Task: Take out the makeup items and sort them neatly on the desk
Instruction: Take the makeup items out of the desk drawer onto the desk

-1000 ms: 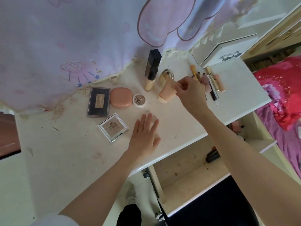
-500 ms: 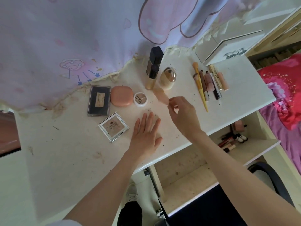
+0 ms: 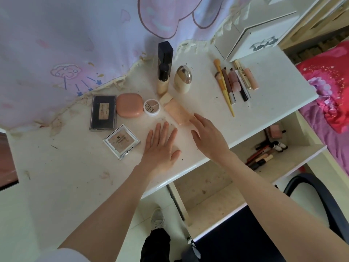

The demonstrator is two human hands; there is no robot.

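A: While your right hand (image 3: 206, 138) hangs slack-fingered, holding nothing, beside the peach tube (image 3: 176, 108) lying on the desk (image 3: 268, 103), what is the risk?

B: A careless sweep could roll the tube into the round pot (image 3: 152, 107). Your left hand (image 3: 160, 148) lies flat and empty. More items wait in the open drawer (image 3: 222, 188); the upright bottle (image 3: 163, 78) crowds the back

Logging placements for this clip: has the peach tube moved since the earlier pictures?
Yes. The peach tube was upright in the right hand beside the egg-shaped bottle; now it lies flat nearer the desk's front edge, right of the round pot.
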